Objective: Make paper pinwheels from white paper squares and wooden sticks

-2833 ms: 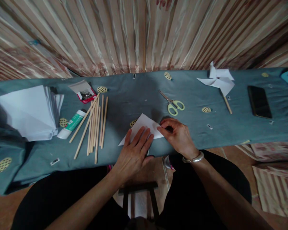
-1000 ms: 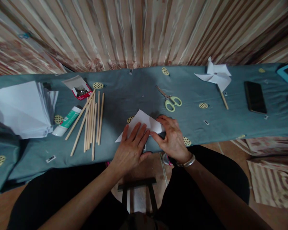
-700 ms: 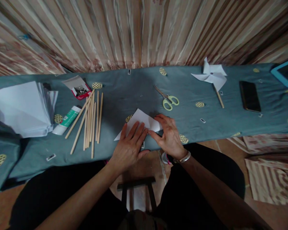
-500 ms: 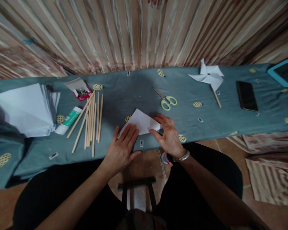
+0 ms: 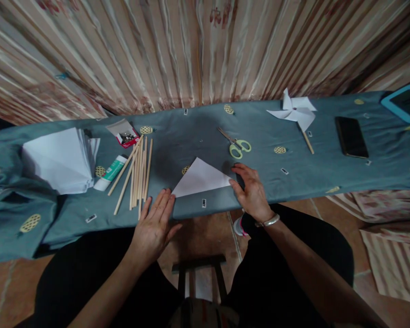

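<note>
A white sheet of paper point(image 5: 202, 178), folded into a triangle, lies flat near the table's front edge with its peak pointing away from me. My left hand point(image 5: 153, 230) rests with fingers stretched out, the fingertips touching the paper's left corner. At the right corner is my right hand point(image 5: 252, 191), its thumb tip on the point and its fingers apart from the thumb on the cloth. Beyond the paper lie scissors point(image 5: 238, 146) with light green handles. Several wooden sticks point(image 5: 140, 171) lie left of the paper.
Farther left are a stack of white paper point(image 5: 56, 159), a green-and-white glue tube point(image 5: 111, 173) and a red box point(image 5: 127, 136) of small metal pieces. To the right lie a paper pinwheel point(image 5: 299, 111), a black phone point(image 5: 351, 136) and a blue-framed device point(image 5: 405, 102). Curtains point(image 5: 191, 54) hang behind.
My hands have moved apart, outward to the triangle's two corners. The left hand has slid off the paper's face, so more of the triangle shows. The view has shifted slightly.
</note>
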The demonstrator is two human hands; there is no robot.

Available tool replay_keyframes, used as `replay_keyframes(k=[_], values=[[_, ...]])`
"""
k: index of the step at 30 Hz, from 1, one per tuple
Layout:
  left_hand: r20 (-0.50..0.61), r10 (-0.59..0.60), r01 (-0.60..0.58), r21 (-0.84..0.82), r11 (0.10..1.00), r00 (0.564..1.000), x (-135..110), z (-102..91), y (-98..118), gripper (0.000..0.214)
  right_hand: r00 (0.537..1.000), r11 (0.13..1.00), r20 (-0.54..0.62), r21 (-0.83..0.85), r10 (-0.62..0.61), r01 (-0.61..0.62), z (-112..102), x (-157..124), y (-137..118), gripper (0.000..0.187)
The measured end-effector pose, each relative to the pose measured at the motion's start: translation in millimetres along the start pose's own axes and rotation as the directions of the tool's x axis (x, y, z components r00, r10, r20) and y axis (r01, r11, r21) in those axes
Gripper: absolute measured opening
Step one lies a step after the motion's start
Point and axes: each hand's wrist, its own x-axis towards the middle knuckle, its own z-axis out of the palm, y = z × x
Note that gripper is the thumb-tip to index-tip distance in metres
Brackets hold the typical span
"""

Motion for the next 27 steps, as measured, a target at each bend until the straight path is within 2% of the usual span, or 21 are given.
replay_keyframes(k=[11,16,20,27], values=[[-0.052,-0.053,0.051,-0.044,0.998,0.997,-10.0,-0.8,4.4,0.075,1.000,1.000,-0.016,0.023,-0.008,0.009,-3.3,-1.9,5.1,0.031],[-0.061,-0.144,0.135,-0.126,0.983,0.988,-12.3,-0.3,8.3,0.071,1.000,0.997,0.016,0.081,0.011,-0.012,-8.8,-1.3,0.7,0.034],[-0.058,-0.197,0.181,-0.205,0.962,0.979,-6.1,-1.3,12.1,0.072,0.996,0.994,0.093,0.111,-0.016,0.006,-11.4,-1.8,-3.6,0.039],[-0.045,-0.237,0.214,-0.293,0.932,0.970,10.2,-7.2,11.5,0.062,0.990,0.982,0.138,0.184,0.022,-0.048,-10.5,-2.7,-2.5,0.024]])
